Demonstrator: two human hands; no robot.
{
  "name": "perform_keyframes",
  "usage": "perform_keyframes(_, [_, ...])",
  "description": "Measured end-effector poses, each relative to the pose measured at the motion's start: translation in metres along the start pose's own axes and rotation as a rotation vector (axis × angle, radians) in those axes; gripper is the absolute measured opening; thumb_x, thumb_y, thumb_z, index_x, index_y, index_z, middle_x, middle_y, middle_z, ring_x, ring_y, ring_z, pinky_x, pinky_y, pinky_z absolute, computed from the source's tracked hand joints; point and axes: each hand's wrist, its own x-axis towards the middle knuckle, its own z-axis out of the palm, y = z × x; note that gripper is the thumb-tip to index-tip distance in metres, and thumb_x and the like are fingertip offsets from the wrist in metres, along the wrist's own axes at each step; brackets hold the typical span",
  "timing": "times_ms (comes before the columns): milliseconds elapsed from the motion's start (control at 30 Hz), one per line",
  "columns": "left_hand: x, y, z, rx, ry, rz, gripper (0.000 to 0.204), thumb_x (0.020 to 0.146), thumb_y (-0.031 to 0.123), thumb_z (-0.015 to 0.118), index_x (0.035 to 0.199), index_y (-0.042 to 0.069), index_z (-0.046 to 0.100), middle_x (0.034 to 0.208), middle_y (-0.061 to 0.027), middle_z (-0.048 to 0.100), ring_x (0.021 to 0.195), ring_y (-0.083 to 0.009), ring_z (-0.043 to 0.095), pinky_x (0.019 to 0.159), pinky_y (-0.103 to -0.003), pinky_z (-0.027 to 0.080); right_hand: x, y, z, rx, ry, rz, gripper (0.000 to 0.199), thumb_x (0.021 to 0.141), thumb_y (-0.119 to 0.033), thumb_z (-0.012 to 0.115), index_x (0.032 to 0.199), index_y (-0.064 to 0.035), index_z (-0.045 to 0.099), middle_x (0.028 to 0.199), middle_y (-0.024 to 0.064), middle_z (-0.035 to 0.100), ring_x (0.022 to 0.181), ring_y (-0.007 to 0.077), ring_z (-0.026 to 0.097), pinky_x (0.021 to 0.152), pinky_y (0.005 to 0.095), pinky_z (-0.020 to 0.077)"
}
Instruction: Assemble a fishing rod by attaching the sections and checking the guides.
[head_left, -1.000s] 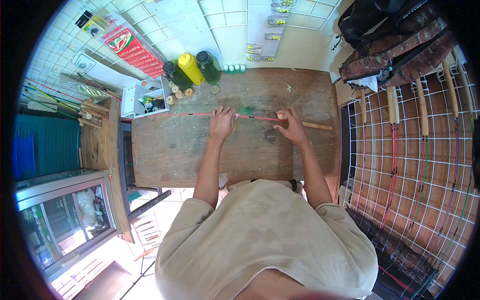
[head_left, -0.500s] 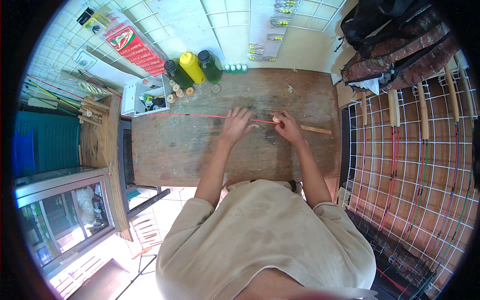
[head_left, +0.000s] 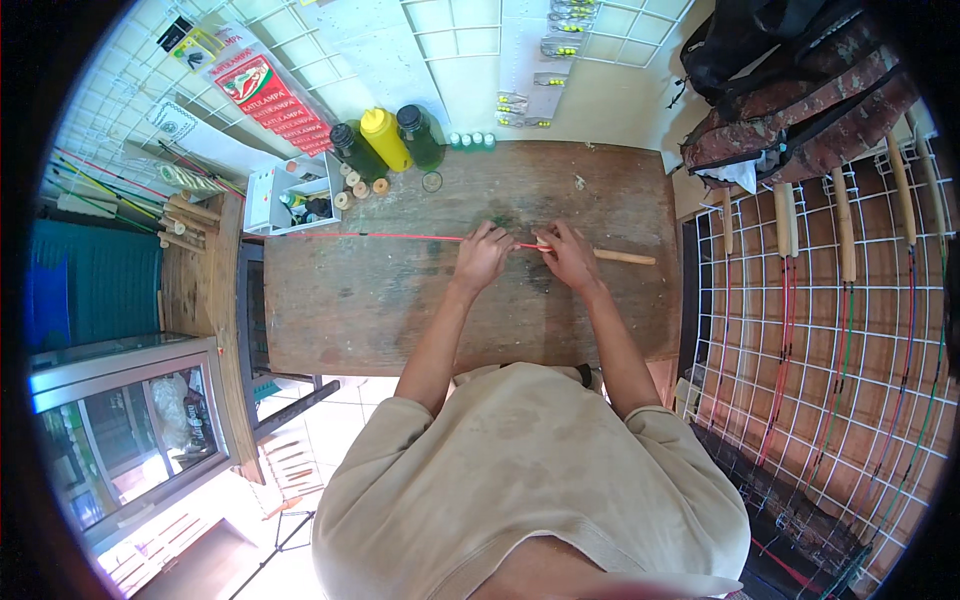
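Head view: your left hand and right hand, each grip pinched on thin red rod. Rod long, slender, lying flat across desk, running left toward white tray; pale wooden handle pokes out right of right hand. Desk worn brown wood. Yellow bottle between two dark bottles at back edge. Wire grid wall at right, more rods hung there.
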Motion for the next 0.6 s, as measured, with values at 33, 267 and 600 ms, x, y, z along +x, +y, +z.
perform_keyframes(33, [-0.001,-0.002,-0.001,0.001,0.001,-0.002,0.012,0.081,0.023,0.063,0.08,0.01,0.065,0.082,-0.0016,0.06,0.088,-0.0211,0.056,0.073,-0.037,0.048,0.001,0.0,0.001,-0.079,0.095,-0.104,0.036,0.075,-0.013,0.069,0.11,-0.0131,0.063,0.109,0.0073,0.058,0.099,0.0273,0.057,0.086,0.0378,0.0438])
perform_keyframes(267, [-0.007,-0.019,-0.021,0.055,0.0,-0.055,0.007,0.079,0.017,0.063,0.081,0.012,0.067,0.081,-0.0018,0.062,0.087,-0.0219,0.057,0.075,-0.037,0.049,0.001,-0.001,-0.005,-0.234,0.139,-0.149,0.032,0.074,-0.02,0.071,0.104,-0.0115,0.066,0.101,0.0053,0.063,0.108,0.025,0.051,0.096,0.0467,0.0326])
perform_keyframes(600, [-0.002,-0.018,-0.028,0.154,-0.013,-0.118,0.012,0.082,0.022,0.064,0.088,0.013,0.069,0.087,-0.0012,0.066,0.091,-0.0231,0.058,0.075,-0.038,0.048,0.005,0.001,-0.02,-0.137,0.113,-0.091,0.031,0.072,-0.025,0.072,0.101,-0.0122,0.068,0.101,0.0018,0.065,0.108,0.0235,0.051,0.1,0.0466,0.0272])
